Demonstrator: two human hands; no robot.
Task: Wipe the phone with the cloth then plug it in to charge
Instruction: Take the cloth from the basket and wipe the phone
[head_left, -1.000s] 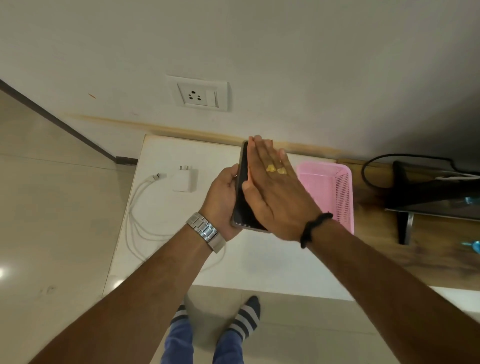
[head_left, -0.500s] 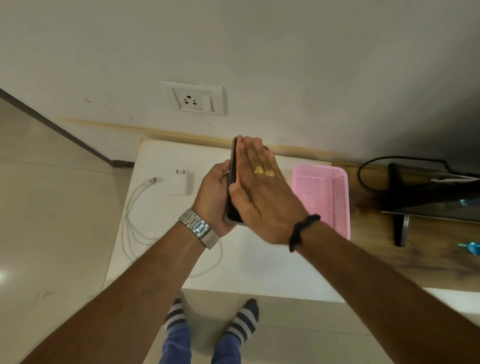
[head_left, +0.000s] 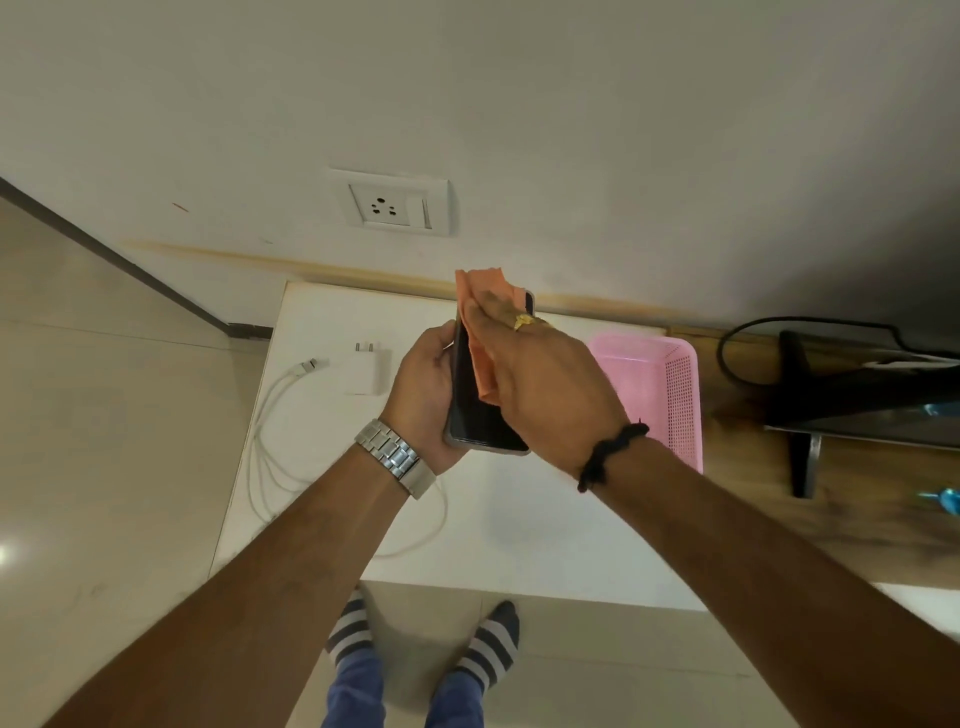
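My left hand (head_left: 422, 391) grips a dark phone (head_left: 478, 418) by its left edge, screen up, above the white table (head_left: 519, 535). My right hand (head_left: 540, 384) presses an orange cloth (head_left: 480, 332) onto the screen, its fingers curled over the cloth near the phone's far end. The cloth sticks out beyond the fingertips and along the palm's left side. A white charger adapter (head_left: 368, 370) lies on the table to the left, with its white cable (head_left: 270, 441) coiled off the table's left side. A wall socket (head_left: 389, 203) sits above the table.
A pink plastic basket (head_left: 670, 384) stands on the table just right of my hands. Further right, a dark monitor stand (head_left: 802, 410) and a black cord (head_left: 737, 343) rest on a wooden surface. My striped-socked feet (head_left: 488, 649) show below the table's front edge.
The right hand has gone from flat to curled on the screen, and the orange cloth now shows under it. The phone has tilted to show more of its screen.
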